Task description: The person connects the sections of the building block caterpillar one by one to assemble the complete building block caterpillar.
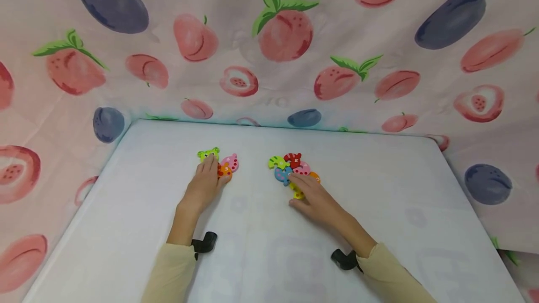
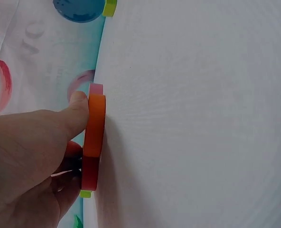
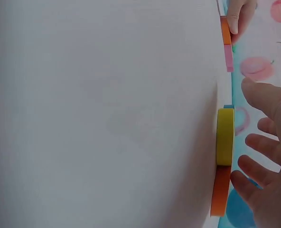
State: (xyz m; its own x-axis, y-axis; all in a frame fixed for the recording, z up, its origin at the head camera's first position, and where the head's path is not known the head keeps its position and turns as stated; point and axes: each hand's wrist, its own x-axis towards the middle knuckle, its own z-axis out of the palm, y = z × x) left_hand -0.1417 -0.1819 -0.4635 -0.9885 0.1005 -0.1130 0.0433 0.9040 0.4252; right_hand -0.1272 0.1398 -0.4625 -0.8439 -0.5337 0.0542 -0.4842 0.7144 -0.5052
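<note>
My left hand [image 1: 202, 190] rests its fingers on a small cluster of flat, animal-shaped pieces: a green piece [image 1: 207, 154], a pink piece [image 1: 231, 161] and an orange piece [image 1: 226, 170]. In the left wrist view the thumb touches the upper side of the orange piece [image 2: 95, 126], above a red edge [image 2: 89, 173]. My right hand [image 1: 318, 202] spreads its fingers over a second cluster, with a green piece [image 1: 278, 162], a red piece [image 1: 292, 159], a blue piece [image 1: 281, 176] and a yellow piece [image 1: 297, 193]. A pink piece and an orange piece are partly covered.
Both clusters lie on a white table [image 1: 252, 256], apart from each other. A fruit-patterned cloth [image 1: 240, 27] rises behind the far edge and at the sides. Black wrist mounts [image 1: 205, 242] are strapped near both sleeves.
</note>
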